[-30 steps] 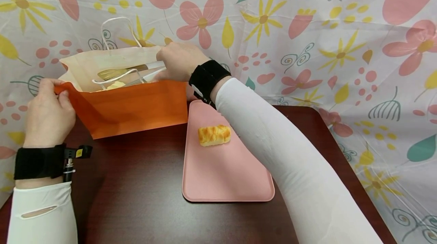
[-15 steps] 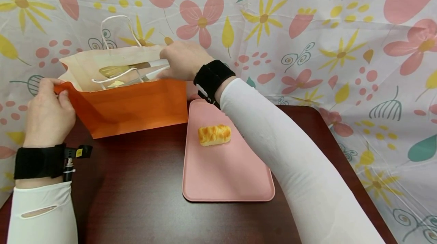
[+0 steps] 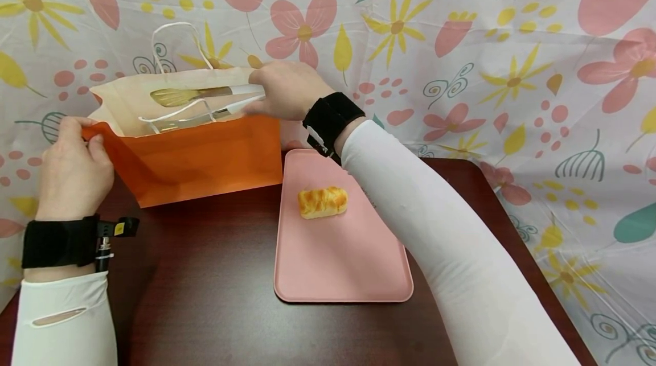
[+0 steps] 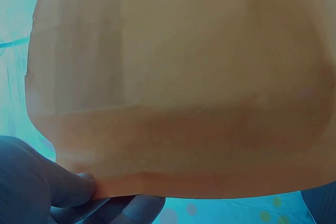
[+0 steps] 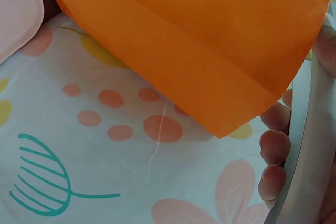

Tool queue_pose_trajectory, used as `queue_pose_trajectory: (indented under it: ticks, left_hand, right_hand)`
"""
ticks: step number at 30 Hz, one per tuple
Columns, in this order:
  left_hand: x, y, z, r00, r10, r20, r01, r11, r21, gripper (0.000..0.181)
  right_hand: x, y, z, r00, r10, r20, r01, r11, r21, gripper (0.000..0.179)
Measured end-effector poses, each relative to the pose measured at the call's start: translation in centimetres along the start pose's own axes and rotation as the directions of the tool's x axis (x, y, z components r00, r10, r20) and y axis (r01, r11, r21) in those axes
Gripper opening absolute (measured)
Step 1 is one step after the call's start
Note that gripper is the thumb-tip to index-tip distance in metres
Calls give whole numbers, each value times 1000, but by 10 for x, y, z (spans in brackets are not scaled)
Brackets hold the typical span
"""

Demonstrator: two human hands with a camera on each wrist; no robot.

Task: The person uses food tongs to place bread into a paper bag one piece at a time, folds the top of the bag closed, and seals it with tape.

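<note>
My left hand [image 3: 77, 169] pinches the near-left rim of an orange paper bag [image 3: 205, 155] with white cord handles. In the left wrist view, the thumb [image 4: 73, 188] presses on the bag's edge, with the paper spread wide behind it. My right hand [image 3: 292, 90] grips a pair of tongs [image 3: 220, 91] at the bag's right end. Their two white arms run left from the hand, slightly spread, to olive-tinted heads over the bag's mouth. In the right wrist view, fingers [image 5: 274, 147] curl around the white tong handle [image 5: 315, 129], beside the orange paper.
A pink tray [image 3: 340, 258] lies on the dark wooden table [image 3: 205, 286], right of the bag. One golden bread roll [image 3: 323, 202] sits on it, near the forearm. A floral cloth [image 3: 451, 47] hangs close behind the table.
My right hand has drawn the tongs slightly right and up, so more of their heads shows. A pale yellow thing seen in the bag earlier is out of sight. The left hand stays still.
</note>
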State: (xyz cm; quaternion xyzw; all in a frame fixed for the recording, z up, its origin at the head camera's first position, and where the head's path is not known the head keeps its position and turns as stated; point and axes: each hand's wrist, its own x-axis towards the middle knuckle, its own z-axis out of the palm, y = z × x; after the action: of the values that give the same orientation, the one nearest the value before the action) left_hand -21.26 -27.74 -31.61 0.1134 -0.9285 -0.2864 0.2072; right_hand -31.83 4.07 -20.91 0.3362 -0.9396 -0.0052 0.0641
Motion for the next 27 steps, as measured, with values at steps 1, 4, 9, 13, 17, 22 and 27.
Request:
queue_pose_trajectory:
  ticks: [1, 4, 9, 13, 17, 22, 27]
  left_hand:
    - [0, 0, 0, 1000, 1, 0, -1, 1000, -1, 47]
    - [-1, 1, 0, 1000, 2, -1, -2, 1000, 1, 47]
    - [-1, 1, 0, 1000, 3, -1, -3, 1000, 3, 47]
    - [-1, 1, 1, 1000, 1, -4, -1, 1000, 3, 47]
    - [-1, 0, 1, 1000, 5, -8, -5, 1000, 1, 46]
    - [-1, -1, 1, 1000, 10, -8, -10, 1000, -4, 46]
    - [-1, -1, 1, 1000, 6, -1, -6, 1000, -5, 46]
  right_hand:
    - [-1, 1, 0, 1000, 6, 5, -6, 1000, 8, 49]
    - [-4, 6, -1, 1000, 14, 3, -14, 1000, 27, 52]
    - [-9, 14, -2, 1000, 26, -14, -25, 998, 53, 56]
    - [-14, 22, -2, 999, 37, -38, -34, 996, 79, 55]
    - [-19, 30, -3, 998, 40, -50, -34, 994, 106, 53]
    - [-27, 42, -5, 997, 51, -61, -43, 990, 131, 52]
    - [-37, 52, -8, 995, 67, -77, -55, 988, 147, 53]
